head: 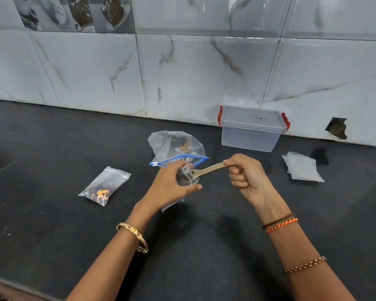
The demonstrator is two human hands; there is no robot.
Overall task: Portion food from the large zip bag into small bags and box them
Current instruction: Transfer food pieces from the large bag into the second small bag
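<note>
Head view of a portioning step on a dark worktop point(52, 148) backed by marble-patterned wall tiles point(204, 72). The left hand point(172, 187) holds a small clear bag point(186, 177) above the worktop, its fingers curled around the bag's mouth. The right hand point(245, 174) is closed in a fist on the handle end of a wooden spoon point(208, 169), whose bowl sits inside that bag. Just behind the hands lies the large zip bag point(176, 148), its blue zip strip facing the viewer and a little dark and orange food left inside. A filled small bag point(104, 185) lies to the left, well apart. A lidded clear storage box point(251, 131) with red clips stands against the wall, and a stack of empty small bags point(302, 167) lies at the right.
</note>
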